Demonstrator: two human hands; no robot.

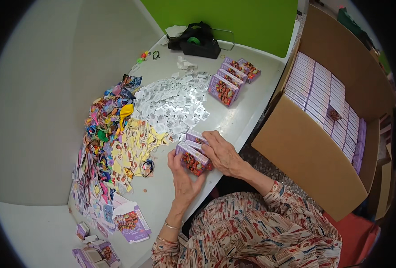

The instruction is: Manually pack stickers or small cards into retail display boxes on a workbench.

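Observation:
Several small purple boxes (pixel 191 163) with a colourful printed front stand close together at the table's near edge, between my two hands. My left hand (pixel 183 178) is wrapped round their left side, thumb at the front and fingers at the back. Across their right side curls my right hand (pixel 220 154), its fingertips pressed on the boxes' tops and side. Just beyond the hands lies a heap of small white printed packets (pixel 171 102). Farther off, a row of similar purple boxes (pixel 225 89) leans together near the table's right edge.
Colourful trinkets (pixel 104 120) and yellow cards (pixel 133 147) are heaped at left. An unfolded purple carton (pixel 133 223) and more small boxes (pixel 97 254) lie lower left. A black tape dispenser (pixel 200 48) stands at the back. Right of the table, a large cardboard box (pixel 305 161) holds rows of purple boxes.

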